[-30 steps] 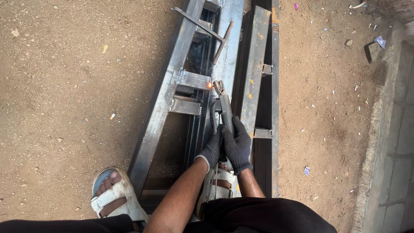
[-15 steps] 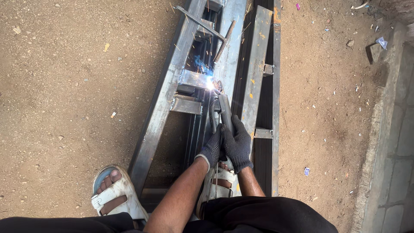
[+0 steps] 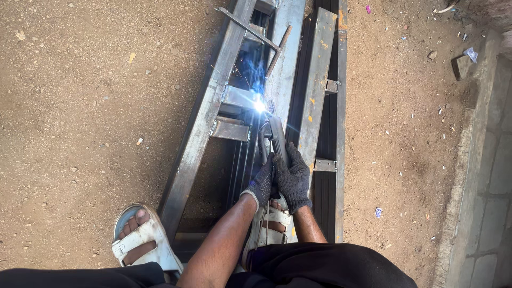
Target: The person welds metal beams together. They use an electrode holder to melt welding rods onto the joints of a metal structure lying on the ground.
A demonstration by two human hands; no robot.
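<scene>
Arc now burns brighter at the steel frame [image 3: 213, 112]; your left hand [image 3: 262, 184] and right hand [image 3: 292, 178] stay clamped on the electrode holder [image 3: 276, 136].

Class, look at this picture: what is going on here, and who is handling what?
A person stands over a long grey steel frame lying on sandy ground. Both gloved hands, left hand and right hand, grip a dark welding electrode holder. Its tip meets a short steel crosspiece, where a bright blue-white arc burns with smoke rising. A foot in a white sandal rests beside the frame.
</scene>
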